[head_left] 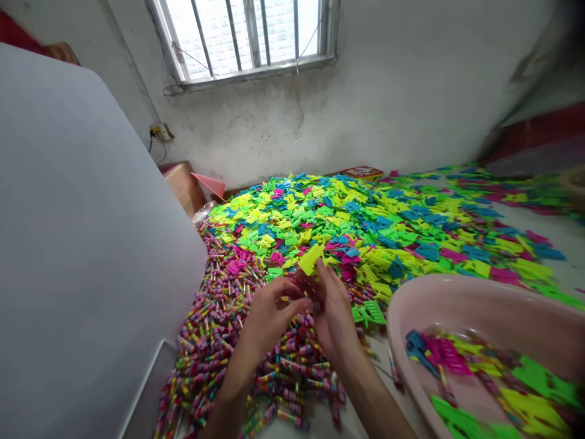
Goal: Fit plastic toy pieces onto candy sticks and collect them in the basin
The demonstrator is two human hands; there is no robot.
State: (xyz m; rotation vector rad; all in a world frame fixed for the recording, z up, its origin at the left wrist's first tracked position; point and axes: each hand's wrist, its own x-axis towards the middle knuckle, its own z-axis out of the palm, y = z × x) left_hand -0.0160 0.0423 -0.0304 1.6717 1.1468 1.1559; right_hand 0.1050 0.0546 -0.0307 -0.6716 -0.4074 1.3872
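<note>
My right hand point(329, 299) holds a yellow plastic piece point(310, 259) that sticks up past its fingertips. Close beside it, my left hand point(274, 305) has its thumb and fingers curled toward the right palm; whatever lies between those fingertips is too small and blurred to name. Both hands are over a heap of small pink, red and yellow striped tubes point(219, 332). Behind them rises a big pile of flat yellow, green, blue and pink plastic pieces point(315, 210).
A pink basin point(439, 286) at the lower right holds plastic pieces and tubes. A large white panel point(91, 231) fills the left side. A cardboard box point(183, 186) and a pink triangular object point(210, 184) stand by the wall under a barred window point(256, 36).
</note>
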